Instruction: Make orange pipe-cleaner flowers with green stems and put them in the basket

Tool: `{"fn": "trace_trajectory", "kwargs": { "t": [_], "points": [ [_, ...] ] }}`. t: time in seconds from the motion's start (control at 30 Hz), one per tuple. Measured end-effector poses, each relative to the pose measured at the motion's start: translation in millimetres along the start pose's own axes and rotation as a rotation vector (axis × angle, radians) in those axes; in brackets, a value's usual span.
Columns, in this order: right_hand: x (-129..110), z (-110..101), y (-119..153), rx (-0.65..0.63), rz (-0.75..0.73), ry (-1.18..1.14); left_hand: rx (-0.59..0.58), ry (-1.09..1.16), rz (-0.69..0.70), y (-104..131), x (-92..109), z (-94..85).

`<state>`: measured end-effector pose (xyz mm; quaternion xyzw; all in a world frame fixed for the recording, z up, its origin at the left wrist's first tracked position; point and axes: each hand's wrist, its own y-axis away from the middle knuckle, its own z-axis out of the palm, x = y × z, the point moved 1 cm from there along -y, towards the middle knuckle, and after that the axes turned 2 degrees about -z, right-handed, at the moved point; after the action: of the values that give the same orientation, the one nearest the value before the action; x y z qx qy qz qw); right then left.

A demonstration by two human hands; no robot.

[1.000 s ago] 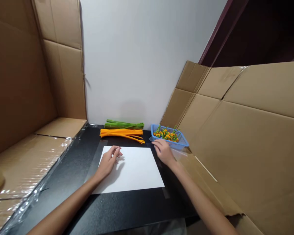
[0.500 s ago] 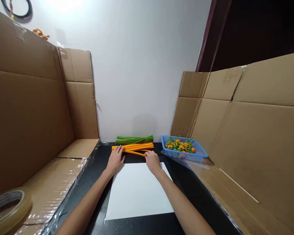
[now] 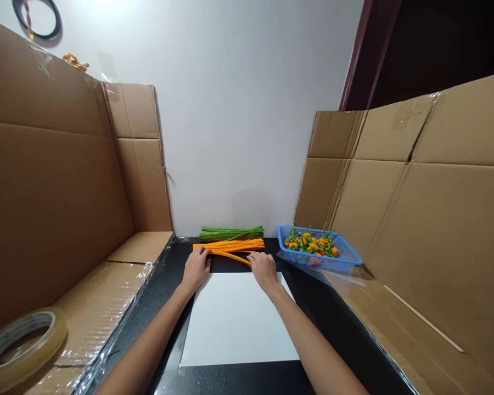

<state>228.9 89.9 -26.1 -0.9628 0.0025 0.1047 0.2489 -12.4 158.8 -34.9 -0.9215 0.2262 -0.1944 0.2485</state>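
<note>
A bundle of orange pipe cleaners (image 3: 241,244) lies across the dark tabletop. At its left end, my left hand (image 3: 197,267) has its fingers curled around one orange stem drawn apart from the bundle. My right hand (image 3: 264,270) pinches the other end of that loose orange pipe cleaner (image 3: 233,256), which slants down to the right and bows slightly. A second orange stem lies just behind my right fingertips. Below both hands is a white sheet (image 3: 239,323). Behind the orange bundle sits a bundle of green pipe cleaners (image 3: 230,234).
A blue basket (image 3: 348,255) at the right holds several small orange pieces with green stems (image 3: 310,242). Cardboard panels (image 3: 45,181) stand at both sides, with a white wall behind. A clear tape roll (image 3: 53,340) rests at the lower left.
The view has shifted slightly, so the scene sits a bit further right. Both hands keep their hold, and the loose orange pipe cleaner now bows more toward my right hand.
</note>
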Motion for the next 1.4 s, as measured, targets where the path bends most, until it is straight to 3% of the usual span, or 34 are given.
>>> {"fn": "trace_trajectory", "kwargs": {
  "t": [0.37, 0.5, 0.63, 0.77, 0.9, 1.0, 1.13, 1.2, 1.33, 1.4],
  "points": [
    [-9.3, -7.5, -1.4, 0.066, -0.169, 0.144, -0.021, -0.075, 0.049, -0.7, -2.8, 6.9],
    [-15.4, -14.8, 0.1, -0.109, -0.112, 0.116, -0.031, -0.065, 0.009, -2.3, -5.5, 8.6],
    [-1.8, -26.8, 10.2, -0.27, -0.079, 0.046, -0.052, -0.036, -0.041, -3.7, -8.8, 9.9],
    [31.6, -43.6, 28.8, -0.362, -0.021, -0.232, -0.062, -0.03, -0.023, -3.6, -8.0, 7.6],
    [53.5, -50.1, 41.6, -0.323, 0.032, -0.507, -0.043, 0.0, -0.001, -1.6, -3.0, 1.6],
    [51.7, -46.2, 43.9, -0.308, 0.079, -0.65, 0.004, 0.117, -0.003, 4.6, 0.1, -5.4],
    [34.8, -41.1, 43.4, -0.326, 0.206, -0.856, 0.224, 0.272, -0.088, 24.0, 5.4, -26.0],
    [23.5, -40.4, 42.9, -0.327, 0.223, -0.954, 0.303, 0.238, -0.009, 36.5, 16.1, -39.1],
    [-0.8, -41.1, 44.1, -0.343, 0.208, -1.14, 0.059, 0.191, 0.42, 56.8, 59.4, -47.4],
    [-11.6, -41.9, 46.6, -0.418, 0.188, -1.265, -0.029, 0.173, 0.524, 62.7, 81.6, -41.2]
  ]
}}
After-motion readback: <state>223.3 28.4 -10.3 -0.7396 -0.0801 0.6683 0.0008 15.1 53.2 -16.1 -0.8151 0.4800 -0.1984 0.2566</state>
